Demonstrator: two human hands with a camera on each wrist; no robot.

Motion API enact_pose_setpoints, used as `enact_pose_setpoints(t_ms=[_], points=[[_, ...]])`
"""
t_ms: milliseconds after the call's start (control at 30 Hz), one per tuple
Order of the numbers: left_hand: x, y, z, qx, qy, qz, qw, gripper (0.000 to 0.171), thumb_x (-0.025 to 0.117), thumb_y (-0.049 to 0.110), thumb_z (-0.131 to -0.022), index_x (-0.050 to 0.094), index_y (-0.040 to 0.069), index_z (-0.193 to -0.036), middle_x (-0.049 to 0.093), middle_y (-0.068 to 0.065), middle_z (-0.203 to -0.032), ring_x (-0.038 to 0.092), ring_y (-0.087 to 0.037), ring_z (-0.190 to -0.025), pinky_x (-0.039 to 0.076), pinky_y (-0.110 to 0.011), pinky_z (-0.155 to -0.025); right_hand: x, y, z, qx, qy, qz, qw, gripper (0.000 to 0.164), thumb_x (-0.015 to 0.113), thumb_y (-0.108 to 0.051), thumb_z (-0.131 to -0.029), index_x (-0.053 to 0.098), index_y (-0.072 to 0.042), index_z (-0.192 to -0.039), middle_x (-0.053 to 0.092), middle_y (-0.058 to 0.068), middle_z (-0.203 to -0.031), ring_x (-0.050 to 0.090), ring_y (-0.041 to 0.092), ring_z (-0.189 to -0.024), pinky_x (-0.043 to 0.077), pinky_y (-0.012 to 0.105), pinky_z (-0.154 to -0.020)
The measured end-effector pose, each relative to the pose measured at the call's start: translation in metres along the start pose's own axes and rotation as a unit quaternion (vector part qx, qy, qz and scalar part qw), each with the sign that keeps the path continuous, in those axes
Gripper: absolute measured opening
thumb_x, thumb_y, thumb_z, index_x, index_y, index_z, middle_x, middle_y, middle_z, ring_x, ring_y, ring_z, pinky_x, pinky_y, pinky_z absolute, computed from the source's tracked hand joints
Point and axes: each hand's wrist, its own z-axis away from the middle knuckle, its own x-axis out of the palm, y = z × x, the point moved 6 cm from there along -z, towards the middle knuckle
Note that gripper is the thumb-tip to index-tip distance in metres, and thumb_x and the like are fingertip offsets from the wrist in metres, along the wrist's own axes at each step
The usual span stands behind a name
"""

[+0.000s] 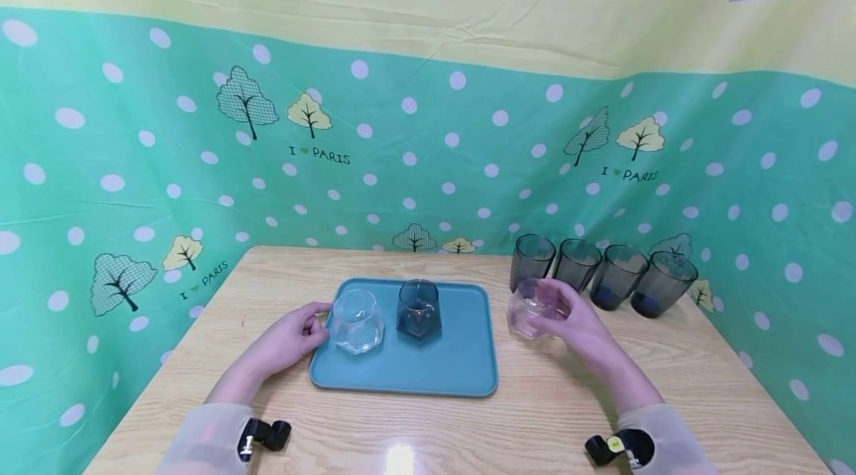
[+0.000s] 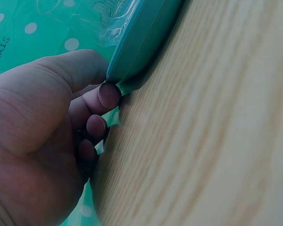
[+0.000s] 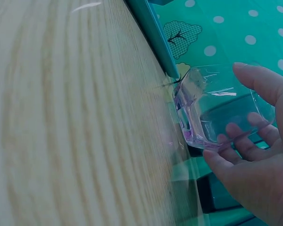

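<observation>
A blue tray (image 1: 461,356) lies on the wooden table, carrying a clear faceted glass (image 1: 359,326) at its left and a dark grey faceted glass (image 1: 419,311) near its middle. My left hand (image 1: 299,334) pinches the tray's left edge; in the left wrist view, the thumb (image 2: 87,68) lies against the rim with curled fingers below. To the right of the tray, my right hand (image 1: 575,319) holds a clear, pink-tinted faceted glass (image 1: 528,311). The right wrist view shows thumb and fingers around this glass (image 3: 217,108). Whether its base touches the table I cannot tell.
Several tall dark grey tumblers (image 1: 618,278) stand in a row at the back right, just behind my right hand. A green and yellow patterned cloth (image 1: 414,140) hangs behind and beside the table (image 1: 535,415).
</observation>
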Motion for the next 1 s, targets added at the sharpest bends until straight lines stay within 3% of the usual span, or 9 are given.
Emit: enact_pose_setpoints(t_ms=[1000], points=[[0.0012,-0.0025,-0.0017,0.0,-0.001,-0.001,1.0,0.057,0.071,0.013,-0.105,0.053,-0.002,-0.158,0.061,0.001,-0.086,0.058,-0.017,-0.079,0.047,-0.031,-0.078,-0.0018,0.0074,-0.0006,0.012,-0.004,-0.006,1.0,0.082,0.086,-0.016,-0.098,0.041,-0.003,-0.165,0.048,0.024,-0.159,0.046,0.04,-0.149,0.044,0.016,-0.107]])
